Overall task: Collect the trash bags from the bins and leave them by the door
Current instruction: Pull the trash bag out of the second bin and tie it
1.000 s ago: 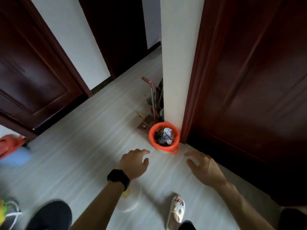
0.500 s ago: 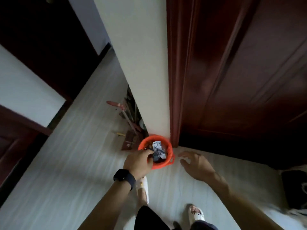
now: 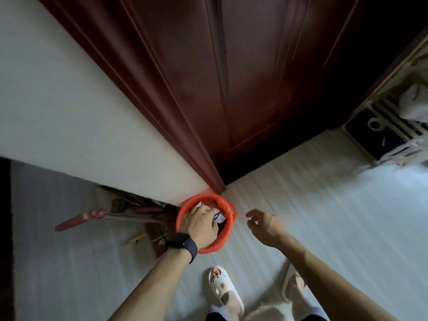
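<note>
Small bin [image 3: 225, 230] lined with an orange trash bag [image 3: 228, 210] sits on the pale floor [image 3: 324, 216], right at the corner where the white wall [image 3: 81, 112] meets the dark red door frame [image 3: 196, 144]. Bag rim is folded over the bin's edge all round; crumpled white paper [image 3: 220, 217] shows inside.

Left hand [image 3: 200, 224], black smartwatch [image 3: 183, 243] on the wrist, is down inside the bin mouth, fingers curled among the contents. Can't tell whether it actually grips the bag or just the trash; fingertips are hidden.

Right hand [image 3: 264, 224] hovers just right of the bin, apart from it, fingers loosely spread and bent, holding nothing.

Behind the bin on the left, along the wall: a red-handled broom [image 3: 78, 218] lying low and a dustpan [image 3: 157, 237], jumbled together, details blurry.

Dark red door [image 3: 254, 77] fills the upper middle. Far right, a light-framed rack [image 3: 393, 126] with bits on it, too blurred to name.

Person stands in white slippers [image 3: 223, 290], toes pointing toward the bin.
</note>
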